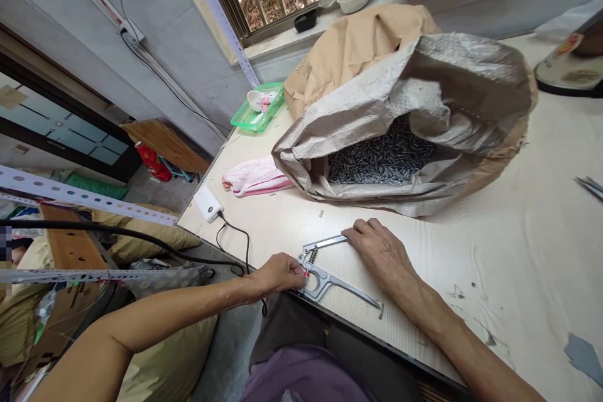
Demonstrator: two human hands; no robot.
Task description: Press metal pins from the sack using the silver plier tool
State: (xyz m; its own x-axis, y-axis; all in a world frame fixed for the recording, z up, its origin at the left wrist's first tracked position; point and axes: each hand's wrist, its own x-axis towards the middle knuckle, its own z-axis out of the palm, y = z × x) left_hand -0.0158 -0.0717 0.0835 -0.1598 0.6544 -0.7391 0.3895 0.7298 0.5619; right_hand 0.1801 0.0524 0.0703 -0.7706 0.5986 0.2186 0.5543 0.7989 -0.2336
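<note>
Grey spring tool [326,281] at the table's [475,239] near edge, right hand [379,250] holding its upper handle's end, left hand [279,273] narrow beside its ring, pinched thing unclear, open sack [353,118] behind.

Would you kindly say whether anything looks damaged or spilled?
The tabletop looks marred: dark marks beside the right forearm, and a jagged grey patch farther right, interrupt its pale surface. Nothing looks spilled; the small dark pieces lie inside the open sack.
</note>
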